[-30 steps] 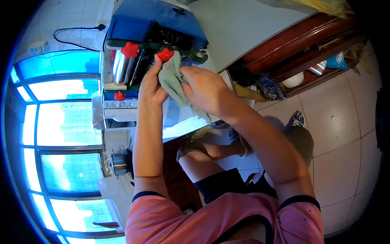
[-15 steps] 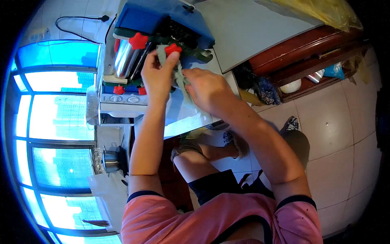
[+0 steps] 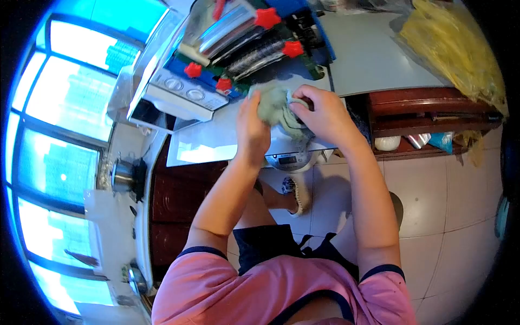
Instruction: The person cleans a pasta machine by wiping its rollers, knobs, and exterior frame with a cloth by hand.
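A pale green cloth (image 3: 277, 105) is bunched between my two hands, over the white worktop (image 3: 197, 145). My left hand (image 3: 253, 132) grips its left side, thumb upward. On the other side my right hand (image 3: 324, 115) pinches a fold of it. Just beyond the cloth stands a machine with metal rollers (image 3: 230, 24), a ridged dark roller (image 3: 254, 59) and several red star-shaped knobs, one of them a red knob (image 3: 293, 49). The cloth is apart from the rollers and somewhat blurred.
A white appliance with dials (image 3: 184, 92) sits left of the machine. A digital scale (image 3: 290, 161) shows below the worktop edge. To the right are a yellow plastic bag (image 3: 444, 51) and a dark red cabinet (image 3: 406, 103). A metal pot (image 3: 124, 176) stands at left.
Both hands have drawn the cloth away from the red knob and rollers, towards my body. The cloth is now gathered into a bunch. The view has shifted and turned.
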A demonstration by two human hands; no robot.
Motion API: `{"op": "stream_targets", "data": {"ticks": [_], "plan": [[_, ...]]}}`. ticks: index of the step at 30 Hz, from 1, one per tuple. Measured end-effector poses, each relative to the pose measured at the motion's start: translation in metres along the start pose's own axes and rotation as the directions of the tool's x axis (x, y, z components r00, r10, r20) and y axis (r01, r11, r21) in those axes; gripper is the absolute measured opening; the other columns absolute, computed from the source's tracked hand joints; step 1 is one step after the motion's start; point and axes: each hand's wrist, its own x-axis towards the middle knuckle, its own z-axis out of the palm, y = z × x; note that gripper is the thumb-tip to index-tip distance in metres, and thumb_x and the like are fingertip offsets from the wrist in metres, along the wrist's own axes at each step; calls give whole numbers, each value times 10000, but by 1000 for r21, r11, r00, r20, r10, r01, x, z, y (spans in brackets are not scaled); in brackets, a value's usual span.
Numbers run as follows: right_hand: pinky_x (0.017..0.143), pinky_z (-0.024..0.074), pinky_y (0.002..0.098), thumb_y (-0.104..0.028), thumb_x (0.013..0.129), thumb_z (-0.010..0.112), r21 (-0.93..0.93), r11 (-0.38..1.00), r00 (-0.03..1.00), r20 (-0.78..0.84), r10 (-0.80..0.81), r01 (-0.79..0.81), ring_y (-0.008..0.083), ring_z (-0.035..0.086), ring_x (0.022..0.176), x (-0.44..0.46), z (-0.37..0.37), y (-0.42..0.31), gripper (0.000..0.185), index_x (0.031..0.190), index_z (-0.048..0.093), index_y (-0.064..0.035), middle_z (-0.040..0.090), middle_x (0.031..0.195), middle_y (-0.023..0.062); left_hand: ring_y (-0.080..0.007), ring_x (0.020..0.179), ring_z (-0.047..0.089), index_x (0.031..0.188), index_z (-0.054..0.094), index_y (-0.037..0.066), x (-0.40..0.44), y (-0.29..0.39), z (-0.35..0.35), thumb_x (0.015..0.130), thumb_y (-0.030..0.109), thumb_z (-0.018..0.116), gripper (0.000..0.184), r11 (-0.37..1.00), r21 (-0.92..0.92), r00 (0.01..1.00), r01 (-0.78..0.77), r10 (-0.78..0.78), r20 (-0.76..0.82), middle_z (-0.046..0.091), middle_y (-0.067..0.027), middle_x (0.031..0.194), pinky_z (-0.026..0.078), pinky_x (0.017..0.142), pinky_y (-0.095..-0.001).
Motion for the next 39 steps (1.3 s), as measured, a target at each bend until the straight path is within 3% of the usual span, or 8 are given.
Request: {"op": "stream_targets", "data": {"ticks": [4,9,13,15,19,23,30,39], "plan": [[744,461,408,-190,779,623,-104,989,993,-54,-109,103,344,580,861,1,20,-2,225,955,600,-52,617,901,161,-281,1138,494,1210,458,-3,-41,19,-47,950,295,341,412,885,-396,964,243,-264,2,541,-146,1198,341,1017,-423],[824,429,412,-160,760,636,-312,897,922,-128,-366,313,323,545,944,3,52,-12,245,980,608,-57,582,986,141,-303,1216,431,1246,421,-5,-31,67,-94,933,244,314,414,786,-619,976,11,-144,-165,512,-171,1239,302,1057,-441],[811,432,410,-163,777,621,-314,904,952,-3,-306,289,314,551,945,3,68,-3,228,977,614,-55,594,966,135,-249,1026,559,1217,452,10,-10,62,-97,870,30,395,353,958,-84,962,-274,274,-6,573,-126,1100,464,870,-361],[811,435,407,-160,780,619,-312,910,959,20,-281,273,317,556,932,2,68,-6,216,965,617,-50,599,948,135,-203,936,585,1226,468,10,0,58,-79,857,-35,435,374,946,-200,967,-256,248,-65,579,-105,1068,483,797,-316],[814,445,397,-152,785,613,-334,910,967,22,-253,246,323,571,898,0,64,-4,200,947,624,-36,609,917,146,-127,871,577,1215,529,20,28,44,-52,855,47,550,361,941,134,935,-311,328,-136,602,-60,1043,454,771,-241],[809,453,393,-138,794,607,-325,917,973,72,-219,230,324,580,886,-7,59,-17,192,949,626,-27,615,929,152,-59,677,480,1082,616,18,47,41,-47,809,43,613,274,632,662,808,-403,586,-67,569,-3,796,388,605,-227],[793,463,387,-125,807,601,-275,953,992,42,-121,128,330,590,874,-1,62,-15,174,938,630,-15,625,917,154,-191,696,575,1057,634,40,63,44,-85,764,45,642,294,458,595,705,-660,652,280,580,-92,853,452,636,-274],[790,458,388,-135,803,610,-401,907,992,59,-114,128,331,587,877,4,67,-16,170,935,632,-32,626,914,148,-193,665,558,889,612,11,73,38,-65,769,76,644,140,409,633,639,-657,748,179,580,-101,777,445,600,-285]]}}
